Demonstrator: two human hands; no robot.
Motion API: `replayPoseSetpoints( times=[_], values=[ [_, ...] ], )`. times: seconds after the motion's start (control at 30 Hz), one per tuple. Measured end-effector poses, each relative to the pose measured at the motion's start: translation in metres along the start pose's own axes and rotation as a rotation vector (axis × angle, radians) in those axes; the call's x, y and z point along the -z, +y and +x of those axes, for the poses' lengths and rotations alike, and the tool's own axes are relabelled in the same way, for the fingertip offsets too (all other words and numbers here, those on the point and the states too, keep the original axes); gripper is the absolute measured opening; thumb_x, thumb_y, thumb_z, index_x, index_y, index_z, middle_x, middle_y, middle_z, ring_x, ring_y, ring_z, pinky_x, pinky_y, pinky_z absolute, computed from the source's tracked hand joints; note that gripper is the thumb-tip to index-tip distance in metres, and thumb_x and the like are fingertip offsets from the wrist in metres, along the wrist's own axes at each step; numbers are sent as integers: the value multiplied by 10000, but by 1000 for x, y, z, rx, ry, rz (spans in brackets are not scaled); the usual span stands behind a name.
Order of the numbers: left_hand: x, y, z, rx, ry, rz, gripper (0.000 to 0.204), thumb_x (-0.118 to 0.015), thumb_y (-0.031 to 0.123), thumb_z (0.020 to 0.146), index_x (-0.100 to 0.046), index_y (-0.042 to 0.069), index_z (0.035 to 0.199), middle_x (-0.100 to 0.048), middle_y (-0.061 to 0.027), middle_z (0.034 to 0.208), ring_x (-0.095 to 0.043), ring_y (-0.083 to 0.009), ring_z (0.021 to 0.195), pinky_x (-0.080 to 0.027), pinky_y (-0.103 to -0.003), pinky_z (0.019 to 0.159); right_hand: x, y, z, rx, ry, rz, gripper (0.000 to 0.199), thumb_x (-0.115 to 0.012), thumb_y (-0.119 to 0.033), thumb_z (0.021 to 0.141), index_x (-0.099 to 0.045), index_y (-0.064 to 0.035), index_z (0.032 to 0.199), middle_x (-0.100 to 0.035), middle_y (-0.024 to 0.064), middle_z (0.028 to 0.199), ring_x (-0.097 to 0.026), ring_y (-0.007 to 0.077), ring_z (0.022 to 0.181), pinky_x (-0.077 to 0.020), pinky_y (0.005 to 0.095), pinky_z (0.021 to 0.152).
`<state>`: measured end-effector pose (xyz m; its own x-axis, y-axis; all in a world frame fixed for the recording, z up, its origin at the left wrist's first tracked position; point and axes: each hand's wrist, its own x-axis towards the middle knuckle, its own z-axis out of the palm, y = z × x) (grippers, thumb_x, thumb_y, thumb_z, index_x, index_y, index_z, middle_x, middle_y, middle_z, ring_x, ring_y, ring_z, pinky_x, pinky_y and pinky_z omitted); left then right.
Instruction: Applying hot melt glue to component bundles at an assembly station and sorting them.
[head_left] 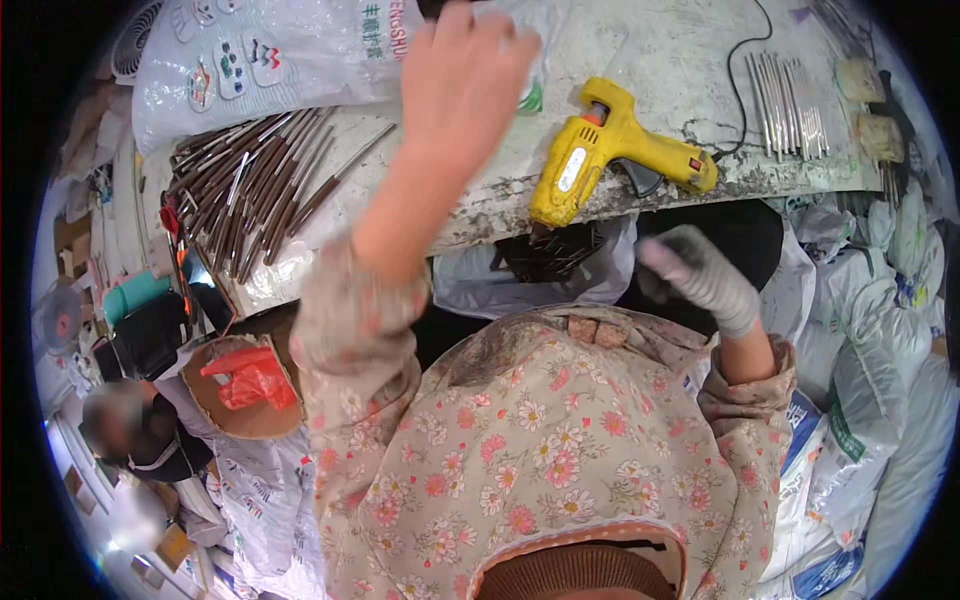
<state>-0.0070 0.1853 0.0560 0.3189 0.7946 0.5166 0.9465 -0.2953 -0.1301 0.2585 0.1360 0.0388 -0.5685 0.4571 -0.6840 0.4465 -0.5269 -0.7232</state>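
My left hand (460,85) is bare and raised over the far part of the bench, beside a printed clear-white plastic bag (270,60). Its fingers are curled, their tips hidden, and whatever they hold cannot be made out. My right hand (705,280), in a grey glove with bare fingertips, hovers below the bench edge, blurred by motion. Between the hands a yellow hot glue gun (590,155) lies on the bench, nozzle toward me. Under its nozzle an open white bag (465,285) holds dark brown thin pieces (550,252). Brown-and-silver rods (250,190) lie piled at the left.
Several thin silver rods (788,105) lie in a row at the right, near the black cord (735,75). A box with a red plastic bag (250,380) stands at the lower left. Full white sacks (860,390) crowd the right side. Another person (140,430) is at the far left.
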Motion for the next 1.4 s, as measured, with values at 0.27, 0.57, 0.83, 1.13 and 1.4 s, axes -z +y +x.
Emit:
replayPoseSetpoints(
  times=[0.27, 0.57, 0.83, 1.13, 1.4],
  values=[
    [-81, -86, 42, 46, -564, 248, 153, -448, 79, 804, -596, 87, 837, -611, -74, 905, -585, -276, 850, -469, -390, 700, 127, -9, 32, 286, 1056, -860, 416, -656, -421, 747, -599, -111, 1018, -643, 114, 877, -617, 250, 842, -469, 338, 745],
    [56, 27, -40, 362, -131, -693, 210, -631, -13, 714, -585, 52, 908, -553, -68, 771, -538, -198, 617, -429, -277, 536, 174, -5, 39, -102, 1181, -1048, 396, -612, -415, 765, -570, -148, 1054, -627, 121, 964, -586, 305, 916, -455, 404, 783],
    [65, 12, -117, 466, -549, -509, 265, -615, 46, 743, -554, 31, 1000, -570, -158, 864, -570, -321, 812, -454, -347, 697, 194, -14, 45, -271, 958, -1406, 459, -560, -494, 755, -622, -102, 986, -621, 136, 988, -576, 305, 957, -447, 390, 806],
    [42, 84, -183, 1051, -308, -1216, 298, -465, 69, 874, -466, 20, 1168, -547, -95, 847, -525, -124, 727, -434, -279, 637, 80, -6, 15, 608, 810, -262, 224, -582, -171, 832, -620, -60, 1022, -642, 93, 921, -600, 156, 833, -460, 246, 731],
    [42, 95, -169, 1126, -497, -1358, 232, -400, 143, 925, -435, -10, 1097, -509, -25, 722, -430, -60, 586, -360, -202, 542, 14, -16, 52, 407, 878, -1347, 530, -627, -396, 757, -482, -90, 1165, -576, 108, 940, -601, 284, 848, -486, 374, 686]
  ],
)
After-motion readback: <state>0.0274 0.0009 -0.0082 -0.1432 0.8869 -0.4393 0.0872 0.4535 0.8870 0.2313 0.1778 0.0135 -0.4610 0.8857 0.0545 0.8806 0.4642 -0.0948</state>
